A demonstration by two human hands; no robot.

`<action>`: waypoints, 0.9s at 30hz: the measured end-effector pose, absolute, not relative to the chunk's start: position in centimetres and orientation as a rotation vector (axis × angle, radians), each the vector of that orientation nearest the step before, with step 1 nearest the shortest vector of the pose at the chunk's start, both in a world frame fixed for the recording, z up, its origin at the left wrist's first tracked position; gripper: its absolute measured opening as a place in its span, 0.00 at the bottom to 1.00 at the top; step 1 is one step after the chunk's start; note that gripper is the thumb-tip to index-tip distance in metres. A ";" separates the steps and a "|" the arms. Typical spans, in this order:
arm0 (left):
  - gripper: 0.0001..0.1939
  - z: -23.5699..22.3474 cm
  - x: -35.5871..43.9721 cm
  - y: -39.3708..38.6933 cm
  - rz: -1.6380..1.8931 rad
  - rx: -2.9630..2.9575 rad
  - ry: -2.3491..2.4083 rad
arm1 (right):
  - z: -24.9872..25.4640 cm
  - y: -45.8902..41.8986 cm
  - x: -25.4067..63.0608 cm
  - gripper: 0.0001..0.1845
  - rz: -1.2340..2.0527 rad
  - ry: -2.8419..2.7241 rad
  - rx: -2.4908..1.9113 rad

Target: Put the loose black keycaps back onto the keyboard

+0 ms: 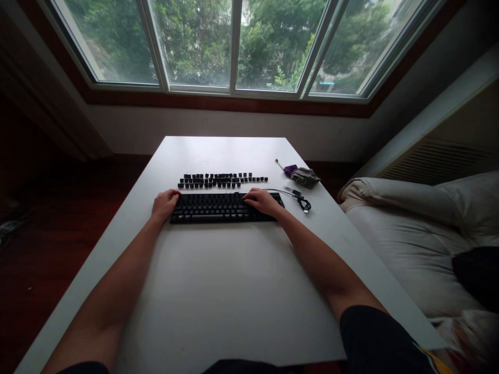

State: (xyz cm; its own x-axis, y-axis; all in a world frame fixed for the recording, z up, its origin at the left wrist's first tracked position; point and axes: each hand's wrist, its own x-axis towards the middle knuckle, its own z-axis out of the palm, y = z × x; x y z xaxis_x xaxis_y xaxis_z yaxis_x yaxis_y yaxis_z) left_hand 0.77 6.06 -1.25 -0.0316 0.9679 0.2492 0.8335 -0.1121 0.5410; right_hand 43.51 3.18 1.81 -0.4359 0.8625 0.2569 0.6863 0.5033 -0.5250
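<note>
Nearest: dark sleeves (378,337) at the bottom edge, both forearms reaching out over a white table (218,291). Keyboard (210,210), black, flat past mid-table, long side running left to right, keys over much of it. Left hand (166,204) at its left end, fingers bent and close together, tips at the far left corner; whether they pinch the case, cannot tell. Right hand (260,200) over the right part, palm down, fingers curled narrow, tips low at the keys; cannot tell if anything is held beneath them. To the right of the keyboard, a dark cable (306,204), bundled, with a plug at its near end; just beyond, a small tool (292,191) with thin wires. Right of the table, a pale sofa (390,254); left, reddish floor (50,249). Beyond the keyboard, loose black keycaps (234,180) in uneven rows. Far right of table: grey cloth (306,177), purple cloth (290,170) touching it, thin stick (278,163) alongside. Farthest: window (234,47), green trees (280,41) outside.
</note>
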 end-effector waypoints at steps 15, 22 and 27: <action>0.15 -1.8 0.5 6.4 0.899 2.033 1.909 | 1.4 2.7 43.0 0.06 0.331 -2.336 -1.232; 0.15 -1.9 0.5 6.3 0.923 2.035 1.898 | 1.0 2.5 42.6 0.05 0.349 -2.235 -1.256; 0.15 -2.1 0.6 6.4 0.937 2.030 1.915 | 0.7 2.4 42.3 0.05 0.327 -2.226 -1.248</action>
State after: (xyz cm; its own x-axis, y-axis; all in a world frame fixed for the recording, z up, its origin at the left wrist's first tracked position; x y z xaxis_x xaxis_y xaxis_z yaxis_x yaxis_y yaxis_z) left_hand 0.60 6.42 -2.06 -0.0388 0.9510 0.3068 0.8261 -0.1422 0.5452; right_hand 42.27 2.44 0.70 -0.4093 0.8415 0.3526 0.7047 0.5371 -0.4637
